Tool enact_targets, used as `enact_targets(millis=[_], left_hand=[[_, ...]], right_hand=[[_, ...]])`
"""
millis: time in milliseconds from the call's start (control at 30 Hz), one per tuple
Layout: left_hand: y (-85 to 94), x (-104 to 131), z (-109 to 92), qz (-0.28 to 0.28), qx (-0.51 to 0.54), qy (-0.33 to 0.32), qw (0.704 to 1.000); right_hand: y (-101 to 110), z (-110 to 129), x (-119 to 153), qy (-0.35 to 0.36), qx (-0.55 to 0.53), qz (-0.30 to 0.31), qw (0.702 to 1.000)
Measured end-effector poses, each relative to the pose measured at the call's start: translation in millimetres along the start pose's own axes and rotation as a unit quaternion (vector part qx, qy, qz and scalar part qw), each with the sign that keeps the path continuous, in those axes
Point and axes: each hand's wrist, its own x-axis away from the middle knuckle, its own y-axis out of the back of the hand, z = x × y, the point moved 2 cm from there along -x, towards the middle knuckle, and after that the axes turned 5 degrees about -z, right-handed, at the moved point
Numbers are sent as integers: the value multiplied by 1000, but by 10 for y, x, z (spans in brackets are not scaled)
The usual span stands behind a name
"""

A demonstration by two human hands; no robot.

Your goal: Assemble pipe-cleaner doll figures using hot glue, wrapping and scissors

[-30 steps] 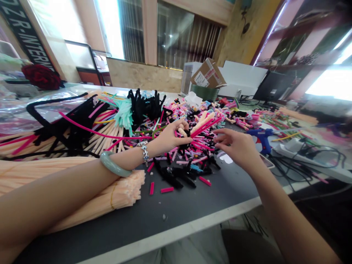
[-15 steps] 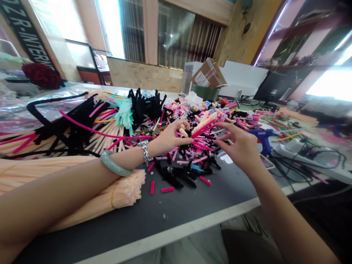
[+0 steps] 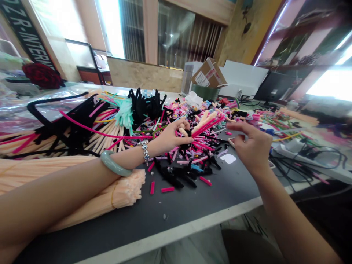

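My left hand (image 3: 178, 134) is closed on a small bundle of pipe cleaners (image 3: 206, 125). Its cream and hot-pink stems point up to the right, and a dark part sits by the thumb. To the right of those stem tips hovers my right hand (image 3: 250, 146), index finger stretched out and thumb bent, with a gap between them and nothing visible held. Beneath that hand a phone-like thing (image 3: 232, 142) shows only at its edges. Loose pipe-cleaner pieces (image 3: 202, 145) in pink, black and lilac lie heaped below the bundle.
Bundled cream pipe cleaners (image 3: 126, 189) lie under my left forearm. Short pink offcuts (image 3: 167, 189) dot the dark tabletop (image 3: 176, 209). A white power strip (image 3: 291, 150) with tangled cables sits at right. Behind stands an open cardboard box (image 3: 210, 73).
My right hand has moved right, away from the stem tips, and now covers most of the blue glue gun. The left hand and its bundle have stayed nearly still.
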Motion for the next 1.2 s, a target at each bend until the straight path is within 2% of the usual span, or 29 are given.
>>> enact_targets(millis=[100, 167, 333, 433, 667, 900, 1067, 1200], left_hand=[[3, 3, 6, 0, 5, 3, 1000], [2, 6, 4, 3, 7, 6, 1000], [0, 12, -28, -10, -7, -1, 1000], [-3, 12, -34, -6, -2, 2, 1000], [-10, 12, -27, 0, 8, 11, 1000], [-3, 16, -47, 2, -17, 7, 1000], [-14, 21, -63, 29, -50, -8, 998], [-46, 56, -121, 74, -57, -4, 996]], right_hand=[[-1, -11, 2, -22, -15, 40, 999], [-30, 6, 0, -39, -46, 109, 992], [-153, 129, 36, -36, -112, 321, 940], [-216, 182, 83, -63, -145, 365, 918], [-234, 114, 80, -99, -210, 356, 905], [56, -4, -101, -70, -185, 326, 924], [256, 14, -181, -18, -177, 251, 952], [303, 95, -170, 4, -140, 196, 970]])
